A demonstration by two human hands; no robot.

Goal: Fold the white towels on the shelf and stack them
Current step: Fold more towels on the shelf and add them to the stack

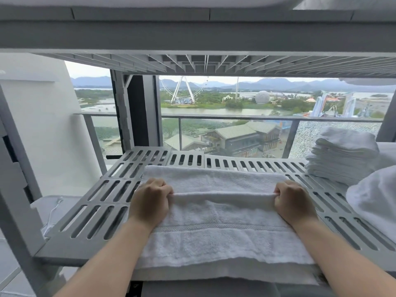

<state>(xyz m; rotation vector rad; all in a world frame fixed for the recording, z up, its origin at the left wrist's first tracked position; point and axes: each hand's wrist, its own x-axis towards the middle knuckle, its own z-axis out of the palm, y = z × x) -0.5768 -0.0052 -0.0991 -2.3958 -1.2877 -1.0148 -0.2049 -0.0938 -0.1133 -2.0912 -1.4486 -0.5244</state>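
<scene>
Forearms: both reach in from the near side and are cut off by the frame's lower edge before the elbows.
Left hand (pixel 150 202): fingers curled under, pinching the left end of a raised ridge in the towel.
Right hand (pixel 293 202): curled the same way, pinching the ridge's right end.
Towel (pixel 214 224): lies flat on the slatted shelf (pixel 102 202), running under and between the two grips. Its far edge sits beyond the knuckles and its near hem hangs over the front lip below the wrists.
Why so held: pinching both ends of one line probably keeps the fold straight as it is carried across.
Folded stack (pixel 340 155): beyond and right of the right grip, well apart, and likely where this towel ends up.
Loose heap (pixel 375 202): right of the right grip, near it, cut off by the frame. It is probably waiting its turn.
Hidden: the fingertips are tucked under the knuckles, so I cannot tell how many layers each pinch holds. The number of towels in the stack is hard to make out.
</scene>
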